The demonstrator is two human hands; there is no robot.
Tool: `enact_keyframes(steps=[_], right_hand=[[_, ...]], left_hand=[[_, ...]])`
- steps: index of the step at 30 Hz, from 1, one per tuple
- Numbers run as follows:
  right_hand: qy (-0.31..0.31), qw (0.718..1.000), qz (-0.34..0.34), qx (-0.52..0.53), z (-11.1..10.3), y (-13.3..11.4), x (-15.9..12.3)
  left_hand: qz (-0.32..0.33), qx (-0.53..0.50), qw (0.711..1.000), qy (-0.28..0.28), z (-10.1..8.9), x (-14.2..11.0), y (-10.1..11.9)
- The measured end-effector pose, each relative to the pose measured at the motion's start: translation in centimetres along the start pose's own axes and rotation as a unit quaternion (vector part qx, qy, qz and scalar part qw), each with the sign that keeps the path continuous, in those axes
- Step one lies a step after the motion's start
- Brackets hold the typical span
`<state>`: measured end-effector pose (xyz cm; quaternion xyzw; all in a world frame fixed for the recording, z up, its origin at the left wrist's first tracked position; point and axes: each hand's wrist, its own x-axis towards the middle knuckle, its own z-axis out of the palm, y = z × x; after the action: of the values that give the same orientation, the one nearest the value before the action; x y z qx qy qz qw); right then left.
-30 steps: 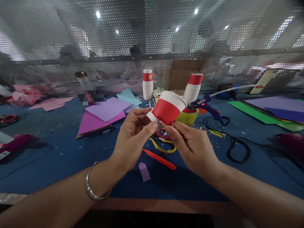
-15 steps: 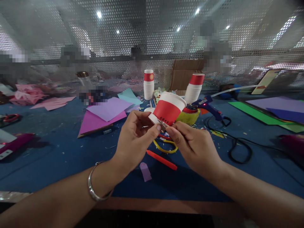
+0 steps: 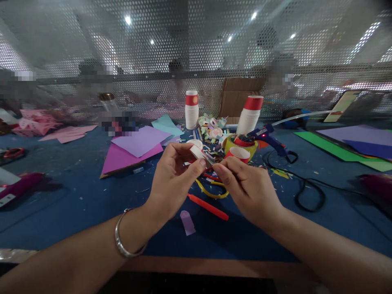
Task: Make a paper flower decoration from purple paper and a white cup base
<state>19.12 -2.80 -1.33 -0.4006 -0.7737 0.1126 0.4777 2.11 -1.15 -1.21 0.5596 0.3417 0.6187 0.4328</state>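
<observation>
Both hands are pinched around a small white cut-off cup base [image 3: 196, 150], held up above the bench [image 3: 76, 192]. Left hand [image 3: 174, 181] has its grip closed on the piece with thumb and fingertips, and the right hand [image 3: 248, 190] is closed too, its thumb and forefinger nipped onto a little sliver at the piece's near edge. Can't really tell what that sliver is, it's tiny and blurry.

Progress-wise, my read: the bottom ring looks already separated from a cup, and a red cup section [image 3: 237, 154] sits on the bench just behind the right hand, open mouth up. So the cutting part seems done, and what's left looks like trimming or fiddling with this base piece.

Orientation: the base is short and round, so not much of a long axis, but it's tilted, with its round face pointing up and away, toward the cup stacks [image 3: 191, 109].

Yellow-handled scissors [image 3: 211, 190] and a red stick [image 3: 208, 206] lie below the hands.
</observation>
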Motion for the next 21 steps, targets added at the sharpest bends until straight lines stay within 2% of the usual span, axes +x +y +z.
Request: enact_keyframes(steps=[9,17,21], right_hand=[[-0.001,1.0,-0.016,0.004,-0.01,-0.03,0.04],[0.009,0.999,-0.034,0.0,-0.12,-0.24,-0.06],[0.016,0.999,-0.04,-0.001,-0.14,-0.33,-0.02]], left_hand=[[-0.009,0.011,1.0,-0.02,0.25,-0.38,0.05],[0.046,0.031,0.998,-0.028,0.3,-0.5,0.65],[0.051,0.03,0.998,-0.026,0.36,-0.53,0.65]])
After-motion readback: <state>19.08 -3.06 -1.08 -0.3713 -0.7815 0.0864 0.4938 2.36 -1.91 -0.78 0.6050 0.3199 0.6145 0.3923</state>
